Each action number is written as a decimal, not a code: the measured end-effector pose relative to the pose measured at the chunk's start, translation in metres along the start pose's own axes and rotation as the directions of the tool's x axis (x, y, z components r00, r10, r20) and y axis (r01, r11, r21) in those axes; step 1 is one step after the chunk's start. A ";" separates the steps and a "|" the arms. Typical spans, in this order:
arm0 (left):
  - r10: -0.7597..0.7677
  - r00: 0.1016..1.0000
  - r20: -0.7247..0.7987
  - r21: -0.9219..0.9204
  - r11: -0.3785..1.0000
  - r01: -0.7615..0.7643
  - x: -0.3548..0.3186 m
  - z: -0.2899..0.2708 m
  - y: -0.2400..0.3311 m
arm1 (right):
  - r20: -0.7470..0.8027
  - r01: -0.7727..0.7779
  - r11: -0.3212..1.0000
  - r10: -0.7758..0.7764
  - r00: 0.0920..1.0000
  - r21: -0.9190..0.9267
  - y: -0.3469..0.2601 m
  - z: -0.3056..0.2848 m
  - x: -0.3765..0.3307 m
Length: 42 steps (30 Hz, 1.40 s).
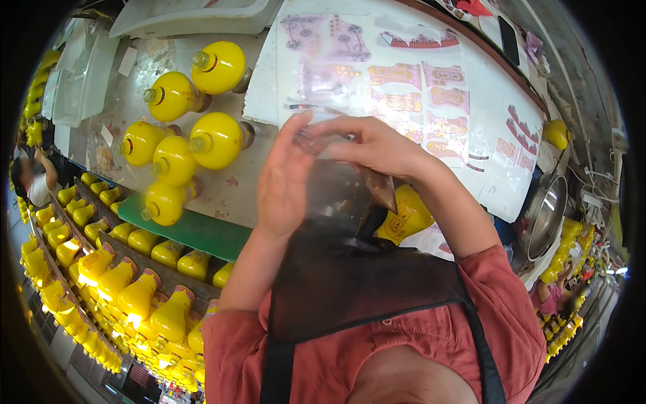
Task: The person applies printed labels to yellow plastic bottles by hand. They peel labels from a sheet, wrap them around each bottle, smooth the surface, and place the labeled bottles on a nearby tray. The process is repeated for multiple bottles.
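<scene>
A grey bench (235, 185) carries yellow bottles (220, 143) and, near its far-left corner, a clear bin (91, 84). Over the near edge of the white board (264, 91), my right hand (377, 145) pinches a lined strip (308, 142); whether my left hand (286, 182) grips too, I can't tell.

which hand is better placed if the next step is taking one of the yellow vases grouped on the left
Likely the left hand: it is nearer those yellow vases, while the right hand would have to reach past it. What either holds is unclear.
</scene>
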<state>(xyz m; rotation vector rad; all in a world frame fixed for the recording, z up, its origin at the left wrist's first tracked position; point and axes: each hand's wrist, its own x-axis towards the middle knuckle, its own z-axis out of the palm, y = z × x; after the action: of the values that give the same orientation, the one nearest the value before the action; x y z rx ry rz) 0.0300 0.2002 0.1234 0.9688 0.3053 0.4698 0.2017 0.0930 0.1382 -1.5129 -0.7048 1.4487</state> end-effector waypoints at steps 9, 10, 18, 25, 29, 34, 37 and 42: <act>0.030 0.993 -0.114 -0.008 0.999 -0.031 -0.004 -0.015 -0.015 | -0.107 -0.196 0.953 0.175 0.979 -0.230 0.024 0.009 0.011; -0.006 0.987 -0.159 0.004 1.000 0.007 -0.005 -0.018 -0.018 | -0.118 -0.187 0.942 0.160 0.980 -0.278 0.027 0.008 0.010; -0.101 0.810 -0.578 0.172 0.955 0.242 -0.013 -0.042 -0.037 | -0.221 -0.144 0.661 -0.034 0.975 -0.736 0.043 0.013 0.014; 0.025 0.998 0.060 0.977 -0.208 -0.054 -0.023 -0.047 -0.068 | -0.248 -0.211 0.579 0.017 0.969 -0.787 0.041 0.014 0.017; 0.014 0.996 0.086 0.958 -0.277 -0.079 -0.027 -0.053 -0.078 | -0.259 -0.269 0.526 0.094 0.961 -0.807 0.032 0.005 0.003; -0.001 0.999 0.054 0.965 -0.257 -0.052 -0.030 -0.054 -0.082 | -0.302 -0.291 0.354 0.028 0.953 -0.889 0.033 0.001 -0.014; 0.063 0.998 0.021 0.976 -0.218 -0.007 -0.028 -0.052 -0.082 | -0.236 -0.095 0.454 -0.264 0.935 -0.886 0.042 0.009 -0.015; 0.044 0.998 0.049 0.963 -0.268 -0.036 -0.025 -0.050 -0.076 | -0.143 -0.031 0.372 -0.277 0.950 -0.928 0.051 0.015 -0.011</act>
<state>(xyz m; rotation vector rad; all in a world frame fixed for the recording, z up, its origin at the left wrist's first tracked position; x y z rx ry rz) 0.0044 0.1873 0.0337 2.7640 0.7283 0.1413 0.1763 0.0645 0.0994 -2.3757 -1.5912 0.5914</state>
